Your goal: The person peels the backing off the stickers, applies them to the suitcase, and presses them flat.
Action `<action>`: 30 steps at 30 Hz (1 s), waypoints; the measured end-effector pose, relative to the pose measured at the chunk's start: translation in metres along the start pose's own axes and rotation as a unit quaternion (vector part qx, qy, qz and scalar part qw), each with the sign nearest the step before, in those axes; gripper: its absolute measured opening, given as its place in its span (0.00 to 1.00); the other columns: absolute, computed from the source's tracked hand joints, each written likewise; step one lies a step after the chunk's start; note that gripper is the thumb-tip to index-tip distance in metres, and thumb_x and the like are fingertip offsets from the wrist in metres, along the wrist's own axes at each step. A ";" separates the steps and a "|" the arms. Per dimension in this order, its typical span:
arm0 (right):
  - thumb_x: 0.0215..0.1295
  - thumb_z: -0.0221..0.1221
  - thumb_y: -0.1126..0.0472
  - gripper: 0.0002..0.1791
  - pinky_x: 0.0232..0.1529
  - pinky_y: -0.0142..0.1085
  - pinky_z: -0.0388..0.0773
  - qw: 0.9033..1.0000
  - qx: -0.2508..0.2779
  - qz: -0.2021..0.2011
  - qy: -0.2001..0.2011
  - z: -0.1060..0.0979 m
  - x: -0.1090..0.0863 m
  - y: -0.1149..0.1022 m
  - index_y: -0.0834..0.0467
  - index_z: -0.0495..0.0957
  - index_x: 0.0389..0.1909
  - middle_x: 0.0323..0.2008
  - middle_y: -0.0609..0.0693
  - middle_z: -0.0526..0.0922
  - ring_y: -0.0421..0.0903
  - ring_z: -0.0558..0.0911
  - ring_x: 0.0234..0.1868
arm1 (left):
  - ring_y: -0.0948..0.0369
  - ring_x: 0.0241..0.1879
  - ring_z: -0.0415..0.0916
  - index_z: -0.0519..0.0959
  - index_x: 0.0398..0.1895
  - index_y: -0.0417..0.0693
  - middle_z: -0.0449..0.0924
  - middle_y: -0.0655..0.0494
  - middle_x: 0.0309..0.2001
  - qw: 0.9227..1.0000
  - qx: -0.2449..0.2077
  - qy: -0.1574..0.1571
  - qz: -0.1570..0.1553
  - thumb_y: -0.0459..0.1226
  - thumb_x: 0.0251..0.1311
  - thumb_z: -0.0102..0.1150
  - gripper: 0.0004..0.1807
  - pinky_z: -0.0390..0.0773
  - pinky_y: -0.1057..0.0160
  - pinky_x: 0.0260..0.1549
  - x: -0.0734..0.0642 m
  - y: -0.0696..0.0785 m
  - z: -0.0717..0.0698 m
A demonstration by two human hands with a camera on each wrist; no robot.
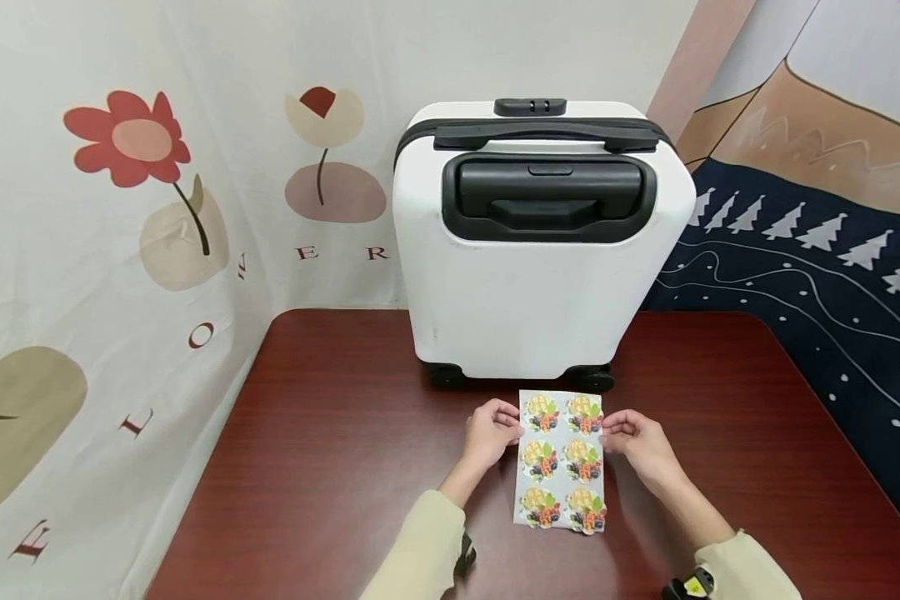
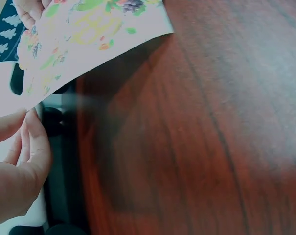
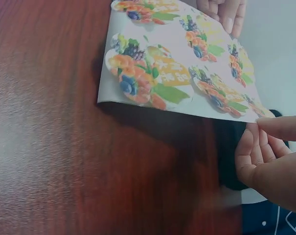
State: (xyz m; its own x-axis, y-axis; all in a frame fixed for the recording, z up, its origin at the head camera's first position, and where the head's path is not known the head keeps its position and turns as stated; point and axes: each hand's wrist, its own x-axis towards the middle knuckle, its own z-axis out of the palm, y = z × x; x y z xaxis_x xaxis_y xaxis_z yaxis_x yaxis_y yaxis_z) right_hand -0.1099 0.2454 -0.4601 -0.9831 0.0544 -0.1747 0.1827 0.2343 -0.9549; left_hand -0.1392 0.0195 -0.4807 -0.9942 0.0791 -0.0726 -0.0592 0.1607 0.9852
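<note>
A white sheet of stickers (image 1: pixel 559 479) with several fruit-pattern stickers is held up between both hands, in front of the suitcase. My left hand (image 1: pixel 489 433) pinches its left edge near the top between thumb and fingers; the left wrist view shows this left hand (image 2: pixel 20 161) at the sheet's edge. On the opposite edge, my right hand (image 1: pixel 642 446) pinches the sheet at about the same height, and the right wrist view shows the right hand (image 3: pixel 270 156) doing so. The sheet's near end slants toward the table, with a shadow beneath it.
A white suitcase (image 1: pixel 525 308) with black handles and wheels stands upright at the back of the dark red wooden table (image 1: pixel 330 467). Behind hang a flower-printed white cloth (image 1: pixel 255 100) at left and a dark blue cloth with trees (image 1: pixel 810 292) at right.
</note>
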 end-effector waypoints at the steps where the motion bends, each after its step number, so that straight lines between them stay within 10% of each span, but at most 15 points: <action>1: 0.53 0.57 0.76 0.11 0.31 0.35 0.77 1.000 -0.001 -0.003 -0.001 0.000 0.000 -0.002 0.75 0.69 0.38 0.29 0.57 0.76 0.40 0.76 0.26 | 0.59 0.23 0.77 0.75 0.35 0.31 0.77 0.49 0.23 1.000 0.001 -0.001 -0.001 0.21 0.46 0.61 0.11 0.79 0.62 0.25 0.000 0.001 -0.001; 30: 0.53 0.54 0.78 0.12 0.30 0.32 0.77 0.998 0.021 -0.033 -0.046 -0.003 -0.004 -0.021 0.77 0.66 0.39 0.28 0.59 0.75 0.39 0.77 0.26 | 0.62 0.24 0.74 0.76 0.32 0.32 0.77 0.48 0.26 0.999 0.011 -0.044 0.027 0.23 0.50 0.60 0.06 0.79 0.52 0.29 -0.006 0.017 -0.020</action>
State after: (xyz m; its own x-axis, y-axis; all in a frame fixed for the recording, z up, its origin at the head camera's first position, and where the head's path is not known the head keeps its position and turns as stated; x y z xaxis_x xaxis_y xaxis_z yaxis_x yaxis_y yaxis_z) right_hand -0.1102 0.2433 -0.4391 -0.9901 -0.0500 -0.1311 0.1192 0.1933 -0.9739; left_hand -0.1362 0.0017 -0.4601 -0.9840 0.1752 -0.0332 -0.0022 0.1743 0.9847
